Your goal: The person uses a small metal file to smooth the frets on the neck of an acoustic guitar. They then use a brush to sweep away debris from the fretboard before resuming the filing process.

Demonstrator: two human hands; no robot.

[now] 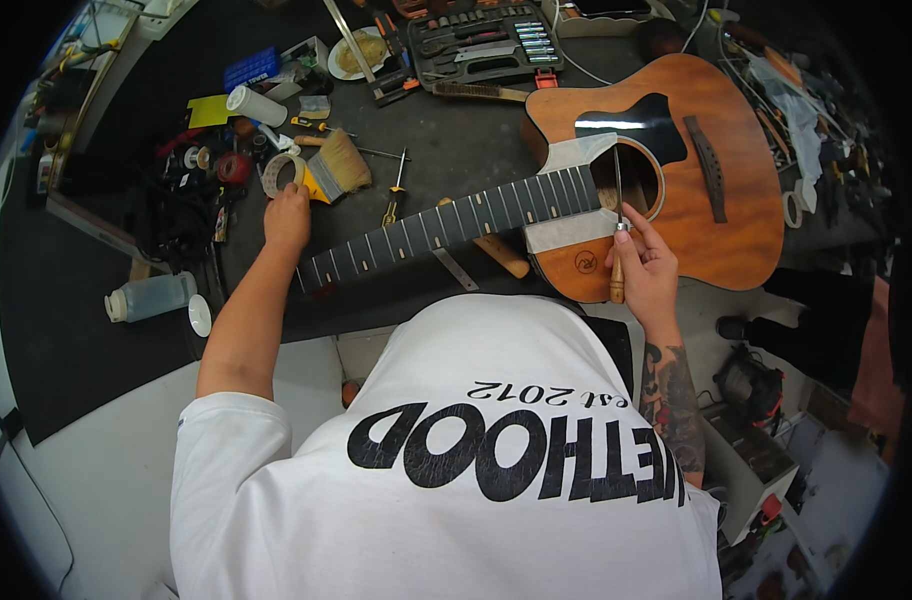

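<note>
An acoustic guitar point(746, 185) with a brown top lies across the bench, its dark fretboard point(416, 233) pointing left. No strings show on it. Pale masking strips point(574, 231) flank the fretboard's end beside the sound hole. My right hand point(648, 268) is closed round a slim metal tool with a wooden handle point(617, 285), its shaft pointing away over the sound hole; its exact kind is unclear. At the left, my left hand point(289, 216) pinches the near edge of a roll of tape point(282, 174). Right beside those fingers lies a wide yellow-handled brush point(342, 164).
A screwdriver point(396, 188) and a wooden handle point(501, 256) lie by the neck. Behind are a socket set point(486, 45), a wire brush point(481, 92) and a plate point(361, 52). A clear bottle point(151, 298) lies at the left. Tools crowd the right edge.
</note>
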